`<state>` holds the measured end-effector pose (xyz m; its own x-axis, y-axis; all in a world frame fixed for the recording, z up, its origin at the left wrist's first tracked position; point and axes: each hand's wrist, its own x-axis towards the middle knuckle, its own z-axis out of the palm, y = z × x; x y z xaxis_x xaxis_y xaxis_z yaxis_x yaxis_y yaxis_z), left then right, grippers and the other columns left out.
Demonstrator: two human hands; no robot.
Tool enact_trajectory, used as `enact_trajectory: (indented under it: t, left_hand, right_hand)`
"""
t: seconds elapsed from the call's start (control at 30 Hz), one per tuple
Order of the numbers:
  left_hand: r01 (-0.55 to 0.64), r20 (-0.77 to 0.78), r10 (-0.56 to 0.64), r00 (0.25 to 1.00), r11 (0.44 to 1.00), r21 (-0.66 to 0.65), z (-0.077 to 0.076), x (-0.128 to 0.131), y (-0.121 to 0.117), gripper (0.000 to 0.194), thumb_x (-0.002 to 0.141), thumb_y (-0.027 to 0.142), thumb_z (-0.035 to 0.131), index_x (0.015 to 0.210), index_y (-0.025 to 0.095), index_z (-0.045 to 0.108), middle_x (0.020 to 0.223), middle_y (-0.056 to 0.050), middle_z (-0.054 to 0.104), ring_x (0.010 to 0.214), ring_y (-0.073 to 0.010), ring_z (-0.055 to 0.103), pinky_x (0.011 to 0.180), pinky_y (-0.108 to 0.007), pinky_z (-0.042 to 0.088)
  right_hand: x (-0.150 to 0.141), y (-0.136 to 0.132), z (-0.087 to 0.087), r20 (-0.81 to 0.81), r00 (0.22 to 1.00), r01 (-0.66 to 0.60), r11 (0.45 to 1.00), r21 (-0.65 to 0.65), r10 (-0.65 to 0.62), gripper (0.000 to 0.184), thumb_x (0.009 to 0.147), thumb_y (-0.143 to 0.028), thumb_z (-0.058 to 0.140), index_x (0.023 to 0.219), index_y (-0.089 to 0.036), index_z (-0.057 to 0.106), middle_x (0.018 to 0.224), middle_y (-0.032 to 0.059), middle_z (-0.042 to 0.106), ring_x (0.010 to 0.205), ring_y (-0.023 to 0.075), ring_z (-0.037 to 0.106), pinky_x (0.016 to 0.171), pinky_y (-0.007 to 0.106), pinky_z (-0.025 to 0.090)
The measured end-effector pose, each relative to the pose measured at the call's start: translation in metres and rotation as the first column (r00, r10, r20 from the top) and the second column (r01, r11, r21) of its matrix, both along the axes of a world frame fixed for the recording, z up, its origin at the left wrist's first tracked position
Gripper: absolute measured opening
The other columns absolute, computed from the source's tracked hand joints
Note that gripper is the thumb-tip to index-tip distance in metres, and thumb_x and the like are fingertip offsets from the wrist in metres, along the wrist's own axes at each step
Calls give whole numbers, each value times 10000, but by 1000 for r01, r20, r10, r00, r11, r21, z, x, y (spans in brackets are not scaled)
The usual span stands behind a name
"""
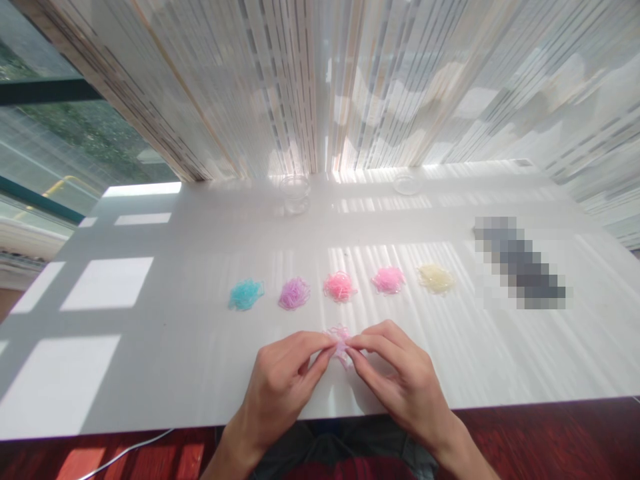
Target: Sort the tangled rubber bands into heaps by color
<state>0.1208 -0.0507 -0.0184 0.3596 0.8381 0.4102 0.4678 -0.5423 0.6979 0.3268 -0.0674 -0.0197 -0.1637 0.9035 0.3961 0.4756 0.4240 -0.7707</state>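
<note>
My left hand (287, 370) and my right hand (400, 367) meet near the table's front edge, thumb and forefinger pinched on each. Between the fingertips is a small pink and lilac bunch of rubber bands (341, 348), partly hidden by the fingers. How many bands each hand pinches is too small to tell. Beyond the hands lie piles of small translucent rubber bands in a row: turquoise bands (246, 294), purple bands (294, 293), coral bands (340, 286), pink bands (389, 280) and pale yellow bands (435, 279).
A clear round container (296, 193) stands at the back of the white table (200, 233), with a clear lid (407, 185) to its right. A blurred-out dark object (520, 263) lies at right. Striped curtains (320, 87) hang behind; a window (75, 140) is at left.
</note>
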Motion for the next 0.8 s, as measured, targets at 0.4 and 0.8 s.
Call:
enact_trajectory:
  t: [0.4, 0.8]
  left_hand:
    - [-204, -152, 231, 961, 964, 173, 16, -39, 31, 127, 966, 126, 672, 1009, 209, 757, 962, -23, 745, 608, -81, 542, 632, -218, 516]
    - [-167, -500, 408, 763, 873, 458, 15, -47, 60, 128, 996, 210, 661, 968, 227, 784, 890, 16, 727, 507, -78, 519, 531, -245, 406]
  right_hand:
    - [9, 4, -4, -9, 999, 47, 999, -2, -47, 107, 969, -133, 654, 1018, -206, 714, 862, 36, 709, 780, 160, 682, 679, 278, 584]
    - [13, 6, -12, -40, 999, 20, 999, -39, -21, 107, 992, -130, 623, 1022, -207, 691, 859, 26, 690, 778, 146, 657, 675, 272, 552]
